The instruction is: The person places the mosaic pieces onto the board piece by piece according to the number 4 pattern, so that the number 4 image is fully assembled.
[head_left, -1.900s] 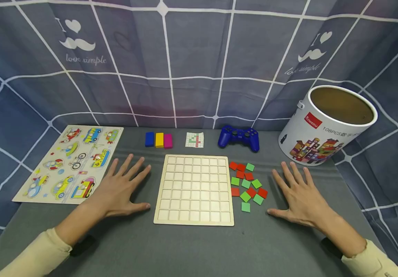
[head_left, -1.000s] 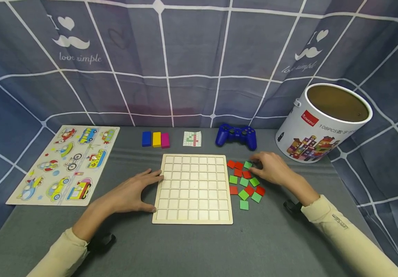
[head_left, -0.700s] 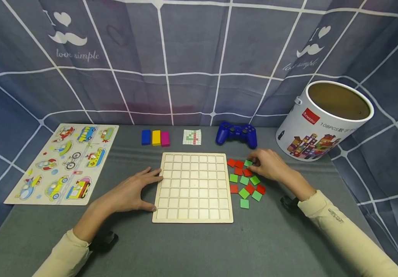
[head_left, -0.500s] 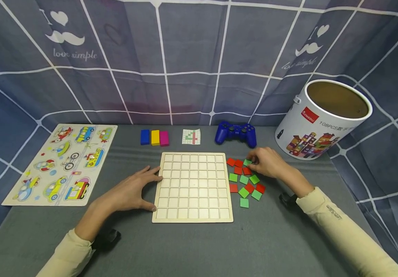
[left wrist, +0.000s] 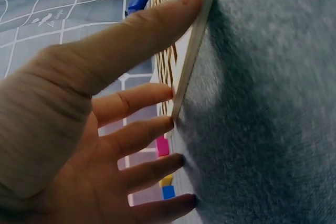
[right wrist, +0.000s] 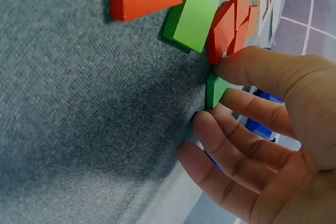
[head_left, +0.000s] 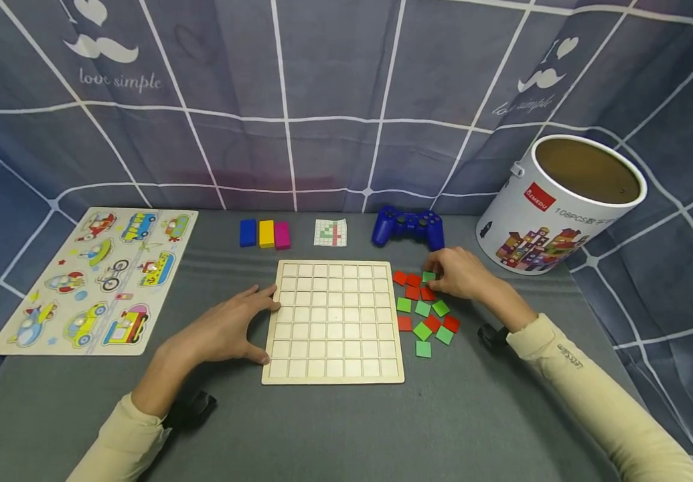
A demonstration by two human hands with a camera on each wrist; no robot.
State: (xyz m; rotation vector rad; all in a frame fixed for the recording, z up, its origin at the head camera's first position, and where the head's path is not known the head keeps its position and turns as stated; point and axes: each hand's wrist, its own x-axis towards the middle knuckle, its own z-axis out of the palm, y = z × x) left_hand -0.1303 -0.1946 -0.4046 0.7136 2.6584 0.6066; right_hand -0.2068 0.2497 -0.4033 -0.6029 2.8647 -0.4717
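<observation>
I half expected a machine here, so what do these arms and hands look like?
They're a person's: the left hand and right hand are gloveless. The left sleeve and right sleeve are pale cream-yellow; the right one bears small dark lettering, too unclear to read. A black device shows by each wrist.

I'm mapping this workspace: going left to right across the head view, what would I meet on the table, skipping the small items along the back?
Picture puzzle → left hand → wooden grid board → red and green tiles → right hand → white bucket.
</observation>
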